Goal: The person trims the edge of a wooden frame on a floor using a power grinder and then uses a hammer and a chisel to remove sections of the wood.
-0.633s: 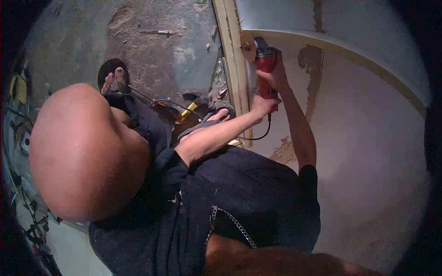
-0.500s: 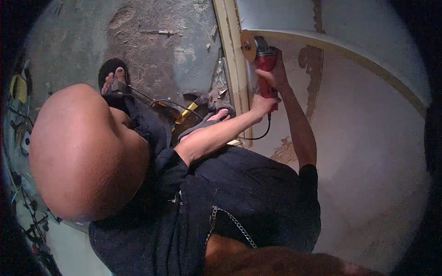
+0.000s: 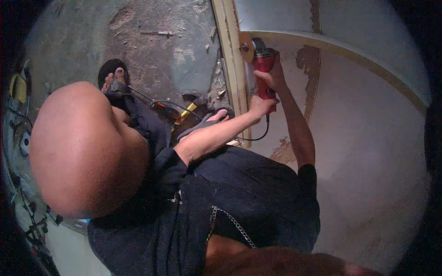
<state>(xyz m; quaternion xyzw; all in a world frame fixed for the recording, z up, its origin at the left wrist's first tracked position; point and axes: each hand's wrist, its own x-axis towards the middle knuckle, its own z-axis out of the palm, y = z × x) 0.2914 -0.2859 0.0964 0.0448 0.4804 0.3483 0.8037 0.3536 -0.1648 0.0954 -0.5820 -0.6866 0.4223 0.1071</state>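
A red angle grinder (image 3: pixel 265 85) with a tan disc (image 3: pixel 246 47) is held in both my hands. My left hand (image 3: pixel 263 105) is closed round the cord end of its body. Higher up, near the grinder's metal head, my right hand (image 3: pixel 275 76) wraps round the body. The disc overlaps the cream-coloured frame (image 3: pixel 232 60) beside the wall; whether it touches or cuts cannot be told. From the grinder's lower end a black cord (image 3: pixel 262 136) curves down and to the left.
A hammer with a yellow handle (image 3: pixel 186 113) lies on the dusty, debris-strewn floor (image 3: pixel 152 50) between my two feet. A pale wall (image 3: pixel 363 152) with brown patches fills the right. Tools and cables lie along the left rim, among them a yellow object (image 3: pixel 18 89).
The whole view has shifted very slightly. Both hands keep their hold on the grinder, and its disc stays over the frame.
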